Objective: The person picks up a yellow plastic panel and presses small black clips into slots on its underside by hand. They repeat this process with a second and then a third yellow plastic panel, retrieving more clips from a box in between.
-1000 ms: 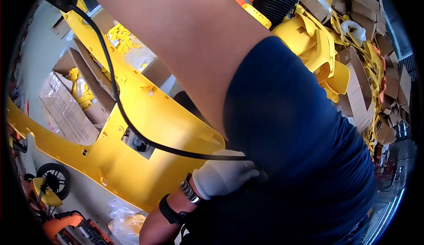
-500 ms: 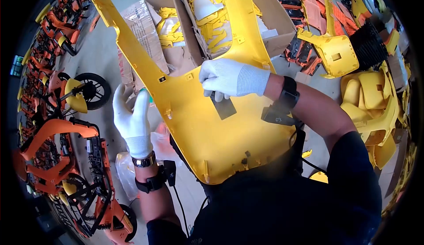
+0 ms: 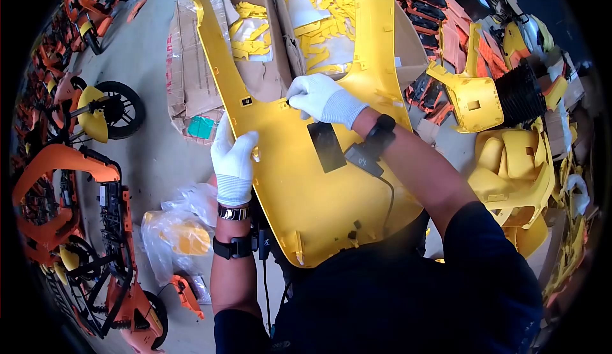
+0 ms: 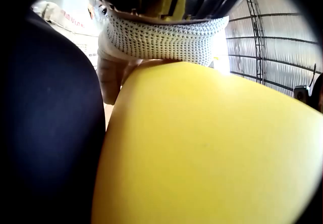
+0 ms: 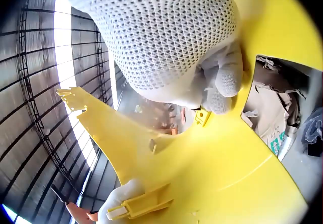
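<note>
A large yellow plastic body panel [image 3: 306, 194] lies inner side up across the person's front, with a rectangular opening [image 3: 326, 147] through it. The left hand [image 3: 233, 166], in a white glove, grips the panel's left edge, thumb over the inner side. Its other fingers are mostly hidden behind the edge. The gloved right hand [image 3: 328, 102] is at the inner upper edge, its curled fingertips right beside a small tab [image 5: 202, 117] with a hole. What lies between these fingertips is hidden. Left of that tab, another tab [image 3: 247, 102] carries a dark piece.
Beyond the panel stand cardboard boxes [image 3: 191, 73] holding small yellow parts [image 3: 250, 38]. Orange bike frames [image 3: 60, 153] and a wheel [image 3: 121, 113] line the left. A clear plastic bag [image 3: 156, 233] lies on the floor. More yellow panels [image 3: 510, 169] are piled right.
A second ago an arm crossed the view. Since half a second ago the left hand has moved onto the panel's left edge, and the right hand has shifted from above the opening to the tab.
</note>
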`<state>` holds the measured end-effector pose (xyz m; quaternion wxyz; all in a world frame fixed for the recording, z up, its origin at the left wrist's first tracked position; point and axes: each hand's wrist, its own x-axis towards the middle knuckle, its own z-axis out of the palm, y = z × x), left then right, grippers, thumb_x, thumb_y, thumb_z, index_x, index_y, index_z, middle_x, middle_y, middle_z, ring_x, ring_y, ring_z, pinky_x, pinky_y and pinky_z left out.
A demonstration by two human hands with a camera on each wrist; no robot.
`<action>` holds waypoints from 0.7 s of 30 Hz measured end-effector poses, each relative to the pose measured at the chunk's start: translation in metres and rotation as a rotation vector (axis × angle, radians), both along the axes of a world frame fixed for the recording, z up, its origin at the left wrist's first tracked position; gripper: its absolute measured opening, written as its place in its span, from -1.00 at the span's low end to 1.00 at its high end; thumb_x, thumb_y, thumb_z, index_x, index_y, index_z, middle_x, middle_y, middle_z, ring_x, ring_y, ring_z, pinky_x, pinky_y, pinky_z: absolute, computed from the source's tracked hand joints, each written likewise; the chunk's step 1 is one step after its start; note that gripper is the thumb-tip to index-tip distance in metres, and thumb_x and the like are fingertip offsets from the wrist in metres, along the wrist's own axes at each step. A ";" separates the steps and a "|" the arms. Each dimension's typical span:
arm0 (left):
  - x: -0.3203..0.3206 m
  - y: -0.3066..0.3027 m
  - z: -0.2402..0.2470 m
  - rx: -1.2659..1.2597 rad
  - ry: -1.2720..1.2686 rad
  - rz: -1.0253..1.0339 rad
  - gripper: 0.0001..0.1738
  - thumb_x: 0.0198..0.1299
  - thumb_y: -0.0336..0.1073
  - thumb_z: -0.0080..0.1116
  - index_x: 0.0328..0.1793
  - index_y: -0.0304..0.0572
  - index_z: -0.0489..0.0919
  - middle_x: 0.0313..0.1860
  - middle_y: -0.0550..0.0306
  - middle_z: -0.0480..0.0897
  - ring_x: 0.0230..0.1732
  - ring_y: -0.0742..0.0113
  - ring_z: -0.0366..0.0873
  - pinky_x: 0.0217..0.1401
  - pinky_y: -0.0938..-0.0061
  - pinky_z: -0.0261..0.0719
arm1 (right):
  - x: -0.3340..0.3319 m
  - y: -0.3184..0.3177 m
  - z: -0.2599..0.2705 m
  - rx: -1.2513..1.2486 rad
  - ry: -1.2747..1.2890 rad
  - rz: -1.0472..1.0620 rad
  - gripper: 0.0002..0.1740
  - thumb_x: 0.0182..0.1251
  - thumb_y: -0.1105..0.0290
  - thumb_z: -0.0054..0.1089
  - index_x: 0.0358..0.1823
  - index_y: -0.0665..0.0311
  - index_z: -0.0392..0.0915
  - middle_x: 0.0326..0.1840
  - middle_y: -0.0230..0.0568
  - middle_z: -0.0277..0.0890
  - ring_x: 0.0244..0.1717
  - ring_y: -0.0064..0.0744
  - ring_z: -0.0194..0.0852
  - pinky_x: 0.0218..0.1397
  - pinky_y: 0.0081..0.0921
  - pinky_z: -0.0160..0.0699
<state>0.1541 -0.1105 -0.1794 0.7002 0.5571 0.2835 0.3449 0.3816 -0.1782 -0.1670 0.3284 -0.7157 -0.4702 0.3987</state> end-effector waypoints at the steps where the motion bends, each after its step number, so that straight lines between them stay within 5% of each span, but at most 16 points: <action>1: 0.001 -0.001 0.000 -0.003 -0.014 0.013 -0.42 0.24 -0.57 0.00 0.44 -0.45 0.40 0.18 0.06 0.62 0.12 0.37 0.58 0.23 0.48 0.53 | 0.000 0.001 -0.004 0.036 -0.045 0.004 -0.71 0.38 0.33 0.12 -0.09 0.43 0.61 -0.25 -0.11 0.68 -0.36 -0.41 0.73 -0.32 -0.48 0.70; 12: 0.003 -0.003 0.002 -0.002 -0.030 0.043 -0.40 0.22 -0.60 0.00 0.45 -0.44 0.39 0.19 0.03 0.62 0.15 0.34 0.60 0.24 0.46 0.54 | 0.002 -0.008 -0.023 0.163 -0.002 -0.069 -0.77 0.25 0.39 0.19 -0.18 0.41 0.66 -0.40 -0.15 0.68 -0.40 -0.41 0.69 -0.24 -0.45 0.66; 21: 0.004 -0.004 0.004 -0.013 -0.022 0.053 -0.37 0.21 -0.63 0.00 0.48 -0.44 0.37 0.21 0.03 0.62 0.17 0.34 0.59 0.26 0.46 0.54 | -0.003 -0.002 -0.035 0.243 -0.209 -0.069 -0.74 0.29 0.40 0.23 -0.11 0.46 0.66 -0.24 -0.13 0.69 -0.24 -0.41 0.67 -0.08 -0.46 0.63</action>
